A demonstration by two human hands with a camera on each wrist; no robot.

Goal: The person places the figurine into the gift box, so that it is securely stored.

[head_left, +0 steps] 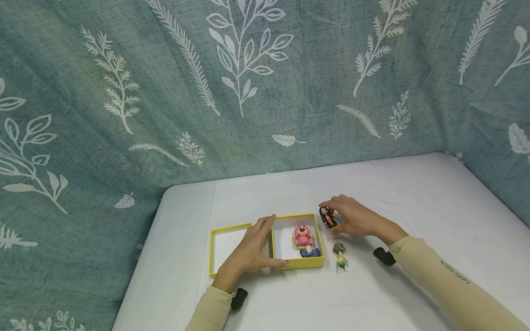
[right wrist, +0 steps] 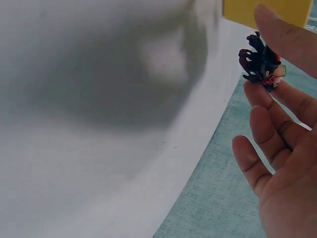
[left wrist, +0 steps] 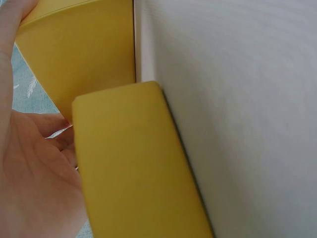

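Item in hand: a dark-haired doll, just outside the back right corner of the box, well in from the back edge of the surface. My right hand grasps it between thumb and fingertips, the grip narrowed to the doll's width; its small, irregular shape probably explains the light pinch. Whether it touches the surface, I cannot tell.

The box is held by my left hand, grip spread wide along its left wall, thumb at the near left corner, fingertips at the back left; presumably this stops it sliding. Inside, a pink bear sits towards the right wall, a blue-clad figure in the near right corner.

A brown-headed doll lies just outside the right wall. The yellow-rimmed lid, partly hidden, lies towards the surface's left edge.
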